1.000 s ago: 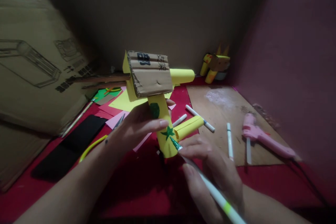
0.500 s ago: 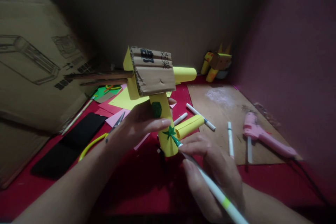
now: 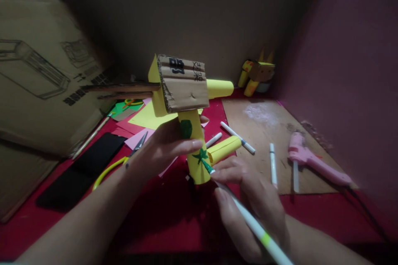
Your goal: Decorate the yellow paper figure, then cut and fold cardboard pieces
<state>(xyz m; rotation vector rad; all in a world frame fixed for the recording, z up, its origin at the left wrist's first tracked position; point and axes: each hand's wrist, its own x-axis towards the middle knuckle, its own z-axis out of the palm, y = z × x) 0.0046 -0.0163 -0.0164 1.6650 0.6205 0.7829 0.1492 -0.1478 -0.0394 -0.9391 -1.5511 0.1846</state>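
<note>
My left hand is closed round a yellow paper tube that forms one leg of a cardboard-and-paper figure. The figure has a boxy cardboard body, two cardboard strips jutting left and a second yellow tube pointing right. Two green painted marks, a rounded patch and a star shape, show on the held tube. My right hand grips a white-handled paintbrush. Its green bristles touch the tube at the star shape. Behind my right fingers lies another yellow paper tube; whether it joins the figure I cannot tell.
A pink glue gun and white markers rest on and around a brown board at right. Yellow-handled scissors, a black flat slab and coloured paper lie left. A similar finished-looking figure stands behind.
The cardboard figure has shifted very slightly right and its body has turned a little. My right hand and the paintbrush have moved barely; the brush tip stays at the star shape.
</note>
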